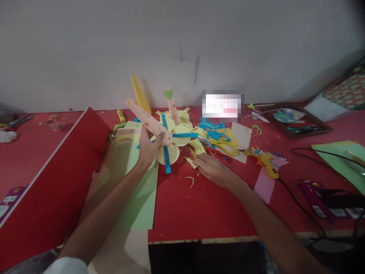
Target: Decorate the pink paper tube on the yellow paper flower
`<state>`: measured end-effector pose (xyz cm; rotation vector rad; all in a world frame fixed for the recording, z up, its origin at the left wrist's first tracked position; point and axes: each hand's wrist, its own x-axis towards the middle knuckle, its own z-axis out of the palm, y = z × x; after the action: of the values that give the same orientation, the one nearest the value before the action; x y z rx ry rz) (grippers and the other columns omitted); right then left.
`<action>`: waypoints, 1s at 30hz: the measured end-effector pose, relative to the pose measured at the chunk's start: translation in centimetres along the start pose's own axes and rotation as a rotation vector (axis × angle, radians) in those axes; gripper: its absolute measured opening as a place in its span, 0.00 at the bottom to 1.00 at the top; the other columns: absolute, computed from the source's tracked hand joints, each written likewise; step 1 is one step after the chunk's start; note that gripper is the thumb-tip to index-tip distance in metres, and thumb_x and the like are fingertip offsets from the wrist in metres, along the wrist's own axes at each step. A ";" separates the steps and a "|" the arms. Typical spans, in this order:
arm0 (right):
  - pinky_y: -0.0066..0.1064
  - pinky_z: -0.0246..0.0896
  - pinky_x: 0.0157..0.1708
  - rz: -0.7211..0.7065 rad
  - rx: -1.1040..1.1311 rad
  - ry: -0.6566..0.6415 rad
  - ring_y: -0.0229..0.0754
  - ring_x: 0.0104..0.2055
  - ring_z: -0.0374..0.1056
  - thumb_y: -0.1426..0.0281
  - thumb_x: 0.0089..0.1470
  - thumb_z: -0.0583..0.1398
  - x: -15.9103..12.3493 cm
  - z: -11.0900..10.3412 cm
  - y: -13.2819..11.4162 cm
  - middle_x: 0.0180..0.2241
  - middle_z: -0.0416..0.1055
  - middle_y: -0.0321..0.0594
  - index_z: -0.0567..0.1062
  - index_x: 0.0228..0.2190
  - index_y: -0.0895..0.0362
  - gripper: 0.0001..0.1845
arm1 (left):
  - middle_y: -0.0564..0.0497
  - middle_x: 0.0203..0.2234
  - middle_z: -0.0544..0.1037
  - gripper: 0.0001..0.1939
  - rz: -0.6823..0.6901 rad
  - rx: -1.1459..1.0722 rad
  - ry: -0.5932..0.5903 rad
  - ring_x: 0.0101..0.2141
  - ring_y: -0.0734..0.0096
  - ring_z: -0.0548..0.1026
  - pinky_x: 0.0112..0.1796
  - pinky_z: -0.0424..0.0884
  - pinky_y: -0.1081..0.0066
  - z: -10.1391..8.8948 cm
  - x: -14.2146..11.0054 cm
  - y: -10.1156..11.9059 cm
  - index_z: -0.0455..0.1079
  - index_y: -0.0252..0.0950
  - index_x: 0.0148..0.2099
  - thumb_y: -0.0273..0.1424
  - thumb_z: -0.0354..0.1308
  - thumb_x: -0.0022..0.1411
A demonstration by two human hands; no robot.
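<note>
My left hand (149, 146) is closed around a rolled pale-pink paper tube (148, 123) with gold marks, tilted to the upper left. At the tube's lower end is a pale-yellow paper disc (172, 154), with blue paper strips (167, 161) reaching outward. Behind it stands a second pink tube (172, 110) with a green paper tip, on pale-yellow paper. My right hand (212, 167) reaches low over the table, its fingers closed at a yellow paper scrap (199, 147); the fingertips are partly hidden. Yellow-handled scissors (225, 146) lie just beyond this hand.
A yellow glue gun (264, 161) with a black cord lies right. Blue paper scraps (215, 133) surround the scissors. A brown tray (302, 127) sits at the back right. Green sheets (139, 194) and an upright red panel (68, 182) are left. A yellow cone (140, 95) leans against the wall.
</note>
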<state>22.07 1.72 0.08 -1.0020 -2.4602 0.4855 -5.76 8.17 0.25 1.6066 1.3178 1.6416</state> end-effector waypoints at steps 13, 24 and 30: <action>0.44 0.67 0.48 0.170 -0.360 0.415 0.54 0.48 0.71 0.79 0.52 0.57 -2.9 -7.8 3.9 0.41 0.73 0.46 0.71 0.44 0.49 0.19 | 0.42 0.49 0.78 0.27 -0.061 -0.086 -0.220 0.51 0.58 0.79 0.54 0.76 0.58 0.9 -1.1 0.5 0.66 0.38 0.54 0.45 0.68 0.59; 0.47 0.67 0.40 0.348 -0.325 0.273 0.59 0.45 0.74 0.59 0.59 0.65 -3.4 -10.8 7.4 0.46 0.77 0.52 0.73 0.50 0.50 0.19 | 0.41 0.52 0.78 0.32 -0.112 -0.082 -0.490 0.51 0.56 0.79 0.50 0.77 0.60 2.8 -3.0 -0.3 0.64 0.39 0.61 0.46 0.67 0.60; 0.38 0.63 0.26 0.139 0.392 0.710 0.43 0.25 0.68 0.52 0.66 0.57 -0.4 -9.2 -0.1 0.26 0.72 0.39 0.81 0.41 0.48 0.17 | 0.41 0.50 0.79 0.30 -0.116 -0.098 -0.521 0.51 0.56 0.79 0.51 0.76 0.59 2.8 -3.1 -1.1 0.64 0.37 0.62 0.43 0.64 0.63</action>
<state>26.99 2.78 7.83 -0.9668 -1.6028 0.5177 -2.88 6.79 -2.58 1.7078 1.0176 1.0946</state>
